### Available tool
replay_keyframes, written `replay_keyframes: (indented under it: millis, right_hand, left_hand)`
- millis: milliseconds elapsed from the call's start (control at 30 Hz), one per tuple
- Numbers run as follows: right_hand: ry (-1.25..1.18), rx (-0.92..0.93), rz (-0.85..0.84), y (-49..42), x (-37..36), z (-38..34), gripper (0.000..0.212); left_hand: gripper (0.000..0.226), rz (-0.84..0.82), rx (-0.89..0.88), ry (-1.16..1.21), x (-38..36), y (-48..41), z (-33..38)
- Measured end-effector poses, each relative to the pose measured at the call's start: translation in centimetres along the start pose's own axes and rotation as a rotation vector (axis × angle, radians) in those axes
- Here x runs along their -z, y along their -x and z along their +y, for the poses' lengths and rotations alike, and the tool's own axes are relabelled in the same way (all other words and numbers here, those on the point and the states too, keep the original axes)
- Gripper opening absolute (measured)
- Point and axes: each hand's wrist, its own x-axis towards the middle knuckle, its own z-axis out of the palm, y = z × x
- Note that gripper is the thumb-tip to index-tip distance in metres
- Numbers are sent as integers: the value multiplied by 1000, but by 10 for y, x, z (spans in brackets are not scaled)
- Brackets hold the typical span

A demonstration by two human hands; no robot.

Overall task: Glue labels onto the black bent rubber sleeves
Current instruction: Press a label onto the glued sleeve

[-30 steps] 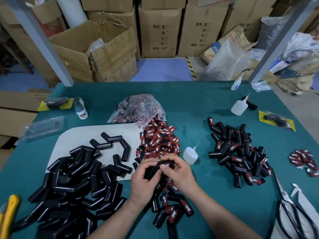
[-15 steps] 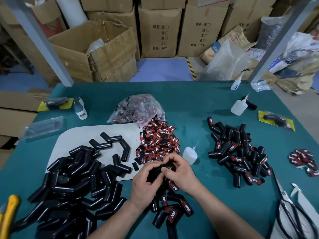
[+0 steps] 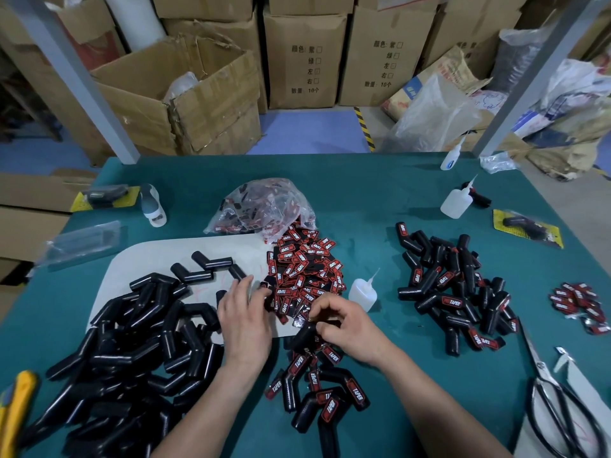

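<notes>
Sleeve work is moving from pressing to restocking. The black bent rubber sleeve [image 3: 303, 337] that both hands were squeezing together half a second ago is now sitting in the right hand [image 3: 350, 328] alone, whose fingers are curling round its upper end and pinching it. It is hanging just above the near cluster of labelled sleeves [image 3: 317, 388]. Its label is hidden under the fingers, so how well it has stuck cannot be told.

The left hand [image 3: 246, 322] is letting go and reaching forward, its fingers straight and slightly spread. Their tips are arriving at the near edge of the loose label pile [image 3: 304, 269], and whether they are touching a label yet cannot be told. This probably means one sleeve is done and about to be dropped, with the next label or blank being fetched.

The heap of unlabelled sleeves [image 3: 132, 342] is lying to the left, partly on a white board [image 3: 148, 259]. A small glue bottle [image 3: 362, 292] is standing just right of the labels. A larger finished sleeve pile [image 3: 456, 292] is lying further right.

All of this is resting on a green table [image 3: 363, 200], along with a plastic bag of labels [image 3: 264, 206], scissors [image 3: 558, 401] and a yellow utility knife [image 3: 16, 404]. Cardboard boxes [image 3: 304, 54] are standing stacked on the floor behind the table.
</notes>
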Motion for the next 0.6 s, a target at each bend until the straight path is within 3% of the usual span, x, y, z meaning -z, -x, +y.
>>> replay_keyframes:
  millis: [133, 300, 367, 433, 500, 600]
  right_hand:
    - [153, 41, -293, 4, 6, -5, 13]
    - [237, 83, -397, 6, 6, -5, 11]
    - [201, 155, -272, 4, 1, -5, 11]
    - [187, 268, 54, 0, -3, -4, 12]
    - [322, 375, 306, -4, -5, -1, 28]
    - [592, 512, 262, -8, -6, 9, 55]
  left_hand:
    - [51, -8, -5, 18, 1, 1, 0]
    - [55, 158, -52, 316, 7, 3, 10]
    - [55, 222, -106, 502, 7, 8, 18]
    - [53, 190, -159, 639, 4, 15, 25]
    - [50, 111, -149, 776, 3, 20, 29]
    - [51, 43, 0, 1068, 5, 23, 35]
